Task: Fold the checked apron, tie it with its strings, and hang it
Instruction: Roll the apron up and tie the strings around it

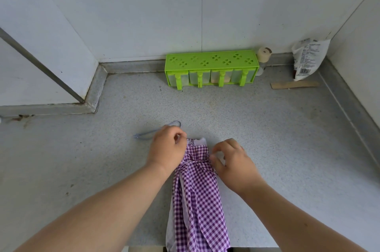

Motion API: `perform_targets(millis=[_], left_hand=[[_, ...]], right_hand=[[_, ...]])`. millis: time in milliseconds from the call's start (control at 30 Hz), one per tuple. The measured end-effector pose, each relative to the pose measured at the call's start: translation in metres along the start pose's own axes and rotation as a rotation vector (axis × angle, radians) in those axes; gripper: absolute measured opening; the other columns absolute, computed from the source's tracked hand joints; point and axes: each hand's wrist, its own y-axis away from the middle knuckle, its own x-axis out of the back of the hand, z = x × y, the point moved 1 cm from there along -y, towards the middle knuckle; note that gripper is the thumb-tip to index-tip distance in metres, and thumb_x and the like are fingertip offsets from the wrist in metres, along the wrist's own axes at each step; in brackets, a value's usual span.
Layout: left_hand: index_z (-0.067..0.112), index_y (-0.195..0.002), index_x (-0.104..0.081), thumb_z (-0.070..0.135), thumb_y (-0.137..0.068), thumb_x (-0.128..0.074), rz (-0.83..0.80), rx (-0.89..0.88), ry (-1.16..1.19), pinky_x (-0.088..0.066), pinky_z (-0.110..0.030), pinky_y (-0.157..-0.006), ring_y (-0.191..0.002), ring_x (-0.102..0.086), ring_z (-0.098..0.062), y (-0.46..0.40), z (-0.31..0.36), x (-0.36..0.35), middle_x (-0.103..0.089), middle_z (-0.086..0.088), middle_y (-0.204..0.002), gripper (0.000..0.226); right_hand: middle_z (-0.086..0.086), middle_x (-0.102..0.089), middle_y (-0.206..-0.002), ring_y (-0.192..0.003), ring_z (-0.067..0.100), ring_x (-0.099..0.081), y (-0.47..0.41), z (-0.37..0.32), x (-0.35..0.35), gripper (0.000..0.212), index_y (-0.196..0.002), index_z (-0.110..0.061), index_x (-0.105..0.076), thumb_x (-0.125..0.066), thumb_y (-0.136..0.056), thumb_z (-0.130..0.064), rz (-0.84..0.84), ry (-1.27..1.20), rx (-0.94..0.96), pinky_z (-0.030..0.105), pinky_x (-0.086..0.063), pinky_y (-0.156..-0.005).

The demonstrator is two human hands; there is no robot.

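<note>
From the head camera, the speckled grey counter [257, 138] runs back to a white wall. Against the far wall stands one green spice rack [211, 68] with four clear drawers along its front. Just right of it, touching or nearly so, stands a small bottle with a beige cap [264, 55], and farther right one white printed bag [308, 58] leans in the corner, with a strip of brown cardboard [295, 85] lying flat at its foot. All of these lie well apart from the hands, with bare counter between.

One checked apron [199, 200] (purple and white) lies near the middle of the near edge, folded into a long narrow bundle that runs from the hands down over the counter's front edge. A band of the same cloth is cinched round it at the far end. One pale string loop [148, 133] trails left on the counter from behind the left hand.

Two bare forearms reach in from the near corners. The left hand [167, 146] has its fingers curled at the bundle's far left corner, pinching cloth or string there; which one I cannot tell. The right hand [232, 161] lies knuckles up at the right of the cinched band, fingertips bent in on the cloth.
</note>
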Motion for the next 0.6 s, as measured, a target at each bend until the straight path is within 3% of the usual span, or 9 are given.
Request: perform_targets(millis=[67,133,200,233,333,433,533,600], left_hand=[[0.02,-0.096,-0.068,0.025,-0.101,-0.057,0.035,0.298,0.015,-0.044,-0.03,-0.079,-0.09,-0.063,-0.02,-0.011,-0.019,0.007,-0.07,-0.003,-0.104,0.014],[0.013,-0.103,-0.07,0.026,-0.107,-0.047,-0.128,0.507,0.041,-0.047,-0.034,-0.081,-0.092,-0.062,-0.026,-0.015,-0.029,0.009,-0.072,-0.014,-0.112,0.027],[0.017,-0.105,-0.072,0.029,-0.108,-0.045,-0.21,0.59,0.313,-0.056,-0.041,-0.094,-0.099,-0.067,-0.024,-0.013,-0.031,0.006,-0.074,-0.009,-0.112,0.03],[0.018,-0.104,-0.073,0.028,-0.107,-0.045,-0.227,0.632,0.449,-0.058,-0.04,-0.093,-0.096,-0.07,-0.022,-0.009,-0.029,0.006,-0.076,-0.006,-0.107,0.029],[0.007,-0.103,-0.074,0.02,-0.106,-0.047,-0.34,0.772,0.789,-0.058,-0.03,-0.066,-0.073,-0.072,-0.019,0.002,-0.018,0.009,-0.078,-0.007,-0.085,0.03],[0.006,-0.101,-0.07,0.02,-0.107,-0.052,-0.398,0.75,0.918,-0.057,-0.03,-0.062,-0.067,-0.071,-0.019,0.012,-0.009,0.011,-0.075,-0.009,-0.083,0.023],[0.011,-0.102,-0.07,0.026,-0.106,-0.06,-0.308,0.635,0.859,-0.06,-0.036,-0.068,-0.078,-0.072,-0.023,0.015,-0.011,0.016,-0.075,-0.012,-0.094,0.019],[0.015,-0.097,-0.071,0.033,-0.105,-0.062,-0.281,0.582,0.854,-0.06,-0.037,-0.068,-0.079,-0.073,-0.022,0.021,-0.01,0.03,-0.077,-0.009,-0.09,0.022]], right_hand=[[-0.012,-0.054,-0.123,-0.116,0.011,-0.052,-0.006,-0.017,-0.001,0.028,-0.123,-0.035,-0.061,-0.049,-0.101,-0.049,-0.049,0.055,0.015,0.032,-0.048,-0.099],[-0.009,-0.052,-0.132,-0.122,0.017,-0.052,-0.012,-0.033,-0.007,0.042,-0.135,-0.036,-0.055,-0.046,-0.099,-0.056,-0.171,0.087,-0.036,0.039,-0.047,-0.105],[-0.006,-0.048,-0.137,-0.126,0.021,-0.052,-0.017,-0.043,-0.014,0.051,-0.141,-0.038,-0.049,-0.044,-0.097,-0.062,-0.241,0.116,-0.058,0.042,-0.046,-0.108],[-0.006,-0.047,-0.138,-0.127,0.021,-0.052,-0.018,-0.047,-0.016,0.053,-0.143,-0.039,-0.047,-0.043,-0.096,-0.064,-0.253,0.132,-0.055,0.043,-0.045,-0.109],[-0.005,-0.05,-0.138,-0.13,0.022,-0.049,-0.017,-0.054,-0.019,0.056,-0.145,-0.045,-0.043,-0.039,-0.095,-0.068,-0.294,0.136,-0.044,0.047,-0.041,-0.113],[-0.004,-0.054,-0.136,-0.131,0.022,-0.048,-0.014,-0.061,-0.022,0.054,-0.146,-0.043,-0.045,-0.032,-0.098,-0.065,-0.295,0.119,-0.017,0.047,-0.039,-0.114],[-0.007,-0.054,-0.13,-0.126,0.017,-0.05,-0.012,-0.072,-0.021,0.047,-0.137,-0.04,-0.055,-0.033,-0.102,-0.063,-0.214,0.034,-0.035,0.042,-0.042,-0.11],[-0.01,-0.054,-0.124,-0.118,0.013,-0.054,-0.01,-0.085,-0.016,0.043,-0.13,-0.039,-0.059,-0.037,-0.101,-0.063,-0.143,-0.057,-0.024,0.039,-0.045,-0.105]])
